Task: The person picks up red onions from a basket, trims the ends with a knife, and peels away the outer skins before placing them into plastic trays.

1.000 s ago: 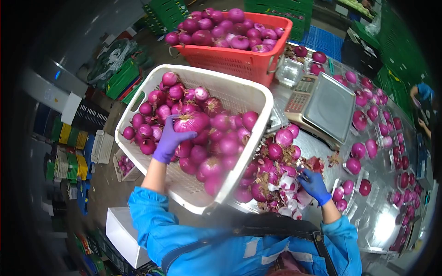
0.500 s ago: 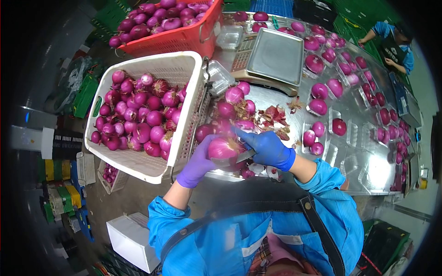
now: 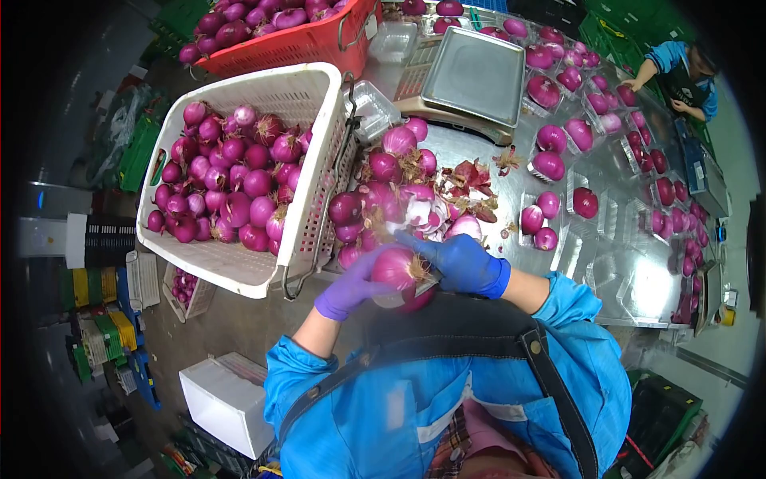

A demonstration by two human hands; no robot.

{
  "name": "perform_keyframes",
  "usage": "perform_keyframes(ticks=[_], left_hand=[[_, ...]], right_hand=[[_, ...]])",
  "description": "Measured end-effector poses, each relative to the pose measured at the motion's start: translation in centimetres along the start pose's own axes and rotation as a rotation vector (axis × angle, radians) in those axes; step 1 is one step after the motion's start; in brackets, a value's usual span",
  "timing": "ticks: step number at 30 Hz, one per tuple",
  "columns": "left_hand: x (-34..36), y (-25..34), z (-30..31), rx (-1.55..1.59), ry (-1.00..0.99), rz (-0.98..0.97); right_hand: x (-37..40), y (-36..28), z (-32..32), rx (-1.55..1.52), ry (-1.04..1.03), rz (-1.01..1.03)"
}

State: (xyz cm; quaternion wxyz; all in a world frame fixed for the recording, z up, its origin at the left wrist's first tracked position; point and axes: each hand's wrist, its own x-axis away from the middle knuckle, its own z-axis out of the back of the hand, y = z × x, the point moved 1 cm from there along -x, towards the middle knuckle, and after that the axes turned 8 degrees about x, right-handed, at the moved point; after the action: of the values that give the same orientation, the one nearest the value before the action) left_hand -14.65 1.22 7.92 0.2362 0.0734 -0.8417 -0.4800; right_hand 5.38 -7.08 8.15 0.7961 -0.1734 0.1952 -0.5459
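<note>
A large red onion sits in my left hand, which wears a purple glove with its fingers around the onion's left side. In a blue glove, my right hand is closed on a knife, its blade against the onion's root end. Part of the blade is hidden behind the onion. Beyond my hands, more onions and loose dry skins lie on the metal table.
At the left, a white basket holds many onions; behind it stands a red crate. A scale stands ahead. Packed onions cover the table's right side. A co-worker stands at the far right.
The onion and both my hands are slightly lower relative to the table, nearer my body. The view has shifted a little. The co-worker's arm now reaches toward an onion.
</note>
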Motion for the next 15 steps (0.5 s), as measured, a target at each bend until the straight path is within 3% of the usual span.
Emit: perform_keyframes(ticks=[7, 10, 12, 15], left_hand=[[0.0, -2.3, 0.0, -0.004, -0.129, -0.007], [-0.3, -3.0, 0.2, -0.065, -0.187, -0.013], [0.0, -2.7, -0.1, 0.059, -0.164, 0.093], [0.1, -2.3, -0.5, 0.041, -0.151, 0.111]], right_hand=[[1.1, 0.5, -2.0, 0.129, -0.053, -0.023], [1.5, 0.9, -2.6, 0.065, -0.030, -0.041], [1.6, 1.2, -3.3, 0.035, 0.114, -0.046], [1.9, 1.3, -3.4, 0.011, 0.105, -0.064]])
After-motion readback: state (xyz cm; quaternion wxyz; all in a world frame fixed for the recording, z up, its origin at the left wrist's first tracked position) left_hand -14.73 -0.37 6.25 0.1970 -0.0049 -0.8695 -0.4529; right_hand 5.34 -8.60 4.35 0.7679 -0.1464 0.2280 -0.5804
